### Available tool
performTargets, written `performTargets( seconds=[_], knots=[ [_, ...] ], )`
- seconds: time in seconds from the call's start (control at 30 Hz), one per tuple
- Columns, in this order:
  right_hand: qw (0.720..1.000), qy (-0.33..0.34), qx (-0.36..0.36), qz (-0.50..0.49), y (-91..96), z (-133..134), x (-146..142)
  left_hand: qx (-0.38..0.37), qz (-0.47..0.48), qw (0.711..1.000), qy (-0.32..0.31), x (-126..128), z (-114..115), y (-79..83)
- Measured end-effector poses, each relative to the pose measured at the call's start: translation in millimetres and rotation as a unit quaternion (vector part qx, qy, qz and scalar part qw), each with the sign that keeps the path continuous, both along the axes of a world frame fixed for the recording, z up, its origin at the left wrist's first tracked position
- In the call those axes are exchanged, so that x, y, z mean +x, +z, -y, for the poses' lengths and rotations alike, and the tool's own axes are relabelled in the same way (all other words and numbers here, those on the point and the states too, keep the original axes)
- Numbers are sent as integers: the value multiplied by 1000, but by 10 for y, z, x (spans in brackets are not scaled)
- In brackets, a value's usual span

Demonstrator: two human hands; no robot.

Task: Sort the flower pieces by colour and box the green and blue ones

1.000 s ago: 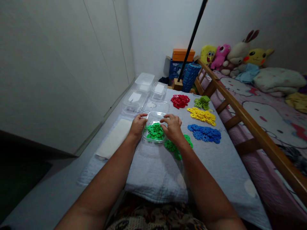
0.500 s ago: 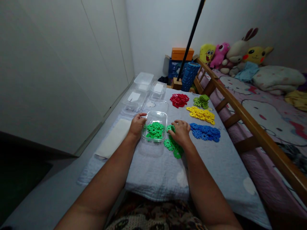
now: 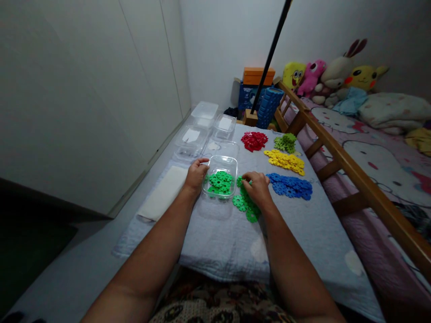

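My left hand [image 3: 197, 176] is closed on the left rim of a clear plastic container [image 3: 220, 160], thumb and fingers at its upper left side. Inside that container lies a heap of green snowflake discs [image 3: 220, 183]. Just to its right, my right hand [image 3: 257, 186] hovers low over a loose pile of green snowflake discs [image 3: 239, 202], fingers bent and pinched together at a green disc [image 3: 239, 181] at the pile's upper end. The palm hides part of this pile, and how firmly the disc is gripped is hard to see.
Red discs [image 3: 254, 141], light green discs [image 3: 285, 143], yellow discs [image 3: 285, 162] and blue discs [image 3: 291, 186] lie in separate piles at the right. More clear containers [image 3: 204, 112] stand at the back left. A folded cream cloth [image 3: 163, 193] lies left. A wooden bed rail [image 3: 363, 179] borders the right side.
My right hand's fingers have drawn closer together over the green pile and shifted slightly. My left hand stays on the container. The whole view has shifted a little.
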State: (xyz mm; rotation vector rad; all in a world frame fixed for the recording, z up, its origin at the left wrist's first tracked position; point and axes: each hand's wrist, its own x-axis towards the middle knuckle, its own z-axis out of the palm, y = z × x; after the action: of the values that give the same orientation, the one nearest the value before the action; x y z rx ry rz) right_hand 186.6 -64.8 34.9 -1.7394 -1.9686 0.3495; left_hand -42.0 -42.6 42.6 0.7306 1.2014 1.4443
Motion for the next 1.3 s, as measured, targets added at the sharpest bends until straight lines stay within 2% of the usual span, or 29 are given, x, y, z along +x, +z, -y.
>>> performTargets(
  seconds=[0.07,0.17,0.27,0.43,0.57,0.7,0.87,0.97,1.13,1.23,1.3],
  knots=[
    [998,-5,29,-63,16,-1,10,2,-4,1000,0,1,-6,-5],
    [982,-29,112,-148,60,16,0,5,-10,1000,1,-2,-12,-16],
    [968,-23,164,-190,127,68,-56,8,-18,1000,3,-6,-16,-26],
    [977,58,133,-156,221,201,-226,12,-28,1000,5,-9,-28,-44],
    [986,91,92,-104,203,260,-344,14,-31,999,1,-17,-32,-63],
    [988,110,65,-84,137,267,-410,17,-32,999,-5,-19,-25,-64],
    [988,110,69,-86,95,260,-426,15,-29,999,-8,-8,-20,-56],
    [987,85,92,-98,113,220,-352,13,-26,1000,-9,-8,-24,-54],
    [989,-24,118,-89,119,64,-77,14,-21,1000,-11,-18,-31,-51],
    [992,-77,92,-50,57,-7,33,17,-24,999,-12,-25,-30,-52],
    [994,-85,62,-7,0,-23,47,17,-31,999,-14,-29,-27,-51]
  ],
)
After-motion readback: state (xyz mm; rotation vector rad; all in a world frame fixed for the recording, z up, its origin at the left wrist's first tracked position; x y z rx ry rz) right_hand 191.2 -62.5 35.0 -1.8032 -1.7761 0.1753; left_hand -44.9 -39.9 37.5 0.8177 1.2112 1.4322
